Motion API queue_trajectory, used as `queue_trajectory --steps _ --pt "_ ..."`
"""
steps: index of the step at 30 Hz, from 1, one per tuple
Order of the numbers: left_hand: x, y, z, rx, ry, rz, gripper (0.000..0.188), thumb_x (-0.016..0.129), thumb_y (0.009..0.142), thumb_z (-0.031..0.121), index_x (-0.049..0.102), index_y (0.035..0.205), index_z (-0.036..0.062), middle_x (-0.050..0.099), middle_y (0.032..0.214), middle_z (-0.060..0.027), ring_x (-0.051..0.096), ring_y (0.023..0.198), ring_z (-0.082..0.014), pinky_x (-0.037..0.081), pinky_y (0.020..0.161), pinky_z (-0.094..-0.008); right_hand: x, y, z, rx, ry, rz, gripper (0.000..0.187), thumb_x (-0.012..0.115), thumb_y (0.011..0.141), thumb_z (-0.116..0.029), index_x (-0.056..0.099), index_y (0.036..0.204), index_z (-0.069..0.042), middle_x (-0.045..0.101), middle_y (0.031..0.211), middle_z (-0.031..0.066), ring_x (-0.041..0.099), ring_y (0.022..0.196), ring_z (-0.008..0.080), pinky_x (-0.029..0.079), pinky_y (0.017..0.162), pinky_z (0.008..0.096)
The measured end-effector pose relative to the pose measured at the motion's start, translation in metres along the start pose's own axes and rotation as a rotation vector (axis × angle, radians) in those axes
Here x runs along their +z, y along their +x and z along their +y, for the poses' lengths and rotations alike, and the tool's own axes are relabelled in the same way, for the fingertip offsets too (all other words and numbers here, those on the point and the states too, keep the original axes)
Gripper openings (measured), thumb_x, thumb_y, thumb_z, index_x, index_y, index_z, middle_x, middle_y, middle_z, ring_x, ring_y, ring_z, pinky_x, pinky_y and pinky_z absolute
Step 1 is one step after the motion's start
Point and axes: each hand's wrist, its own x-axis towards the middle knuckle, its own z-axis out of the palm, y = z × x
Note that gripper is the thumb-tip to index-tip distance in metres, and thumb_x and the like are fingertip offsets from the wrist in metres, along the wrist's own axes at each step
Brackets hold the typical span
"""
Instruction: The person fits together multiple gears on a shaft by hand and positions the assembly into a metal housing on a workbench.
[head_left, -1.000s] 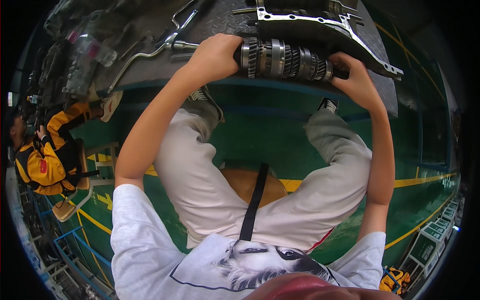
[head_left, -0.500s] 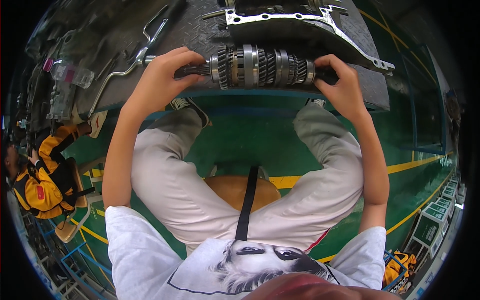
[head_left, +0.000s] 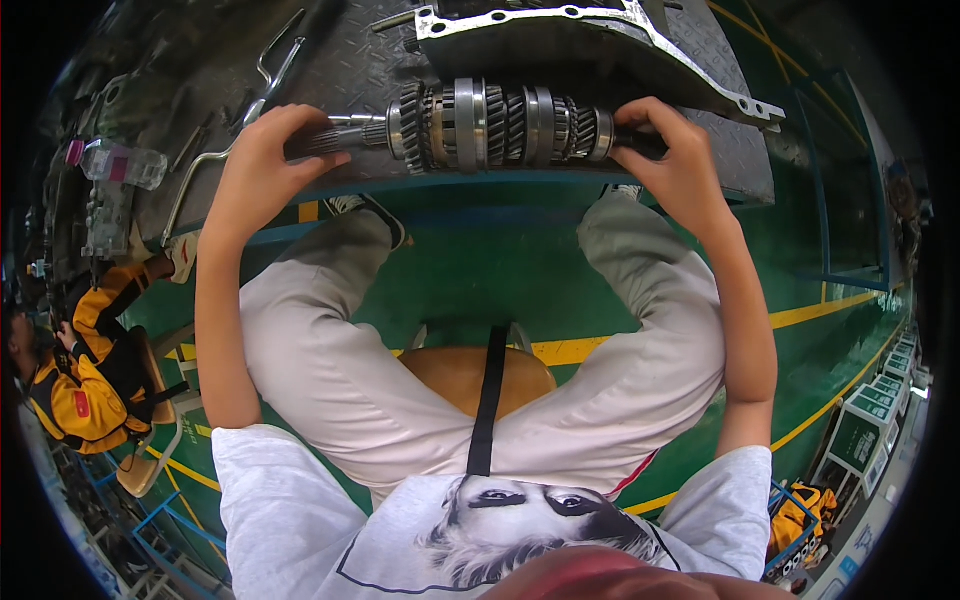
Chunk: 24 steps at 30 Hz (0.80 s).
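A gear shaft assembly (head_left: 487, 125) lies crosswise near the front edge of the metal workbench, its helical gears and smooth steel rings side by side. My left hand (head_left: 265, 160) is closed round the splined left end of the shaft, thumb below and fingers above. Between that hand and the first gear a short length of splines is bare. At the other end, my right hand (head_left: 670, 150) grips the dark shaft end beside the last ring, with the thumb underneath.
Behind the gears sits a large metal housing (head_left: 560, 60) with a bright flange. A cranked wrench (head_left: 200, 160) and a plastic bottle (head_left: 125, 163) lie to the left. A seated person (head_left: 85, 370) in yellow and black is at the far left. White-and-green boxes (head_left: 862, 430) line the right.
My left hand has slid outward to the left along the shaft, baring splines beside the gears. My right hand keeps its grip. The whole view has shifted slightly.
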Motion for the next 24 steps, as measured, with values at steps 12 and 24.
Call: queue_trajectory --steps 12,24 --pt "-0.004 -0.009 -0.005 -0.006 -0.164 0.025 0.032 0.084 0.085 0.021 0.066 0.1 -0.0001 0.067 0.084 -0.0062 0.061 0.076 -0.0137 0.05 0.071 -0.026 0.005 -0.003 0.01 0.129 0.024 -0.043 0.03 0.076 0.082 0.002 0.065 0.109 -0.001 0.071 0.105 0.0084 0.067 0.099 0.0202 0.051 0.092 0.0313" --pt "-0.001 -0.006 -0.014 0.06 -0.084 0.12 0.033 0.08 0.089 0.026 0.07 0.107 -0.0001 0.07 0.098 -0.0095 0.067 0.089 -0.0189 0.052 0.083 -0.0293 0.006 0.002 0.02 0.101 -0.025 0.008 0.036 0.077 0.088 -0.017 0.066 0.12 -0.004 0.071 0.117 0.0122 0.069 0.108 0.0281 0.051 0.095 0.0342"
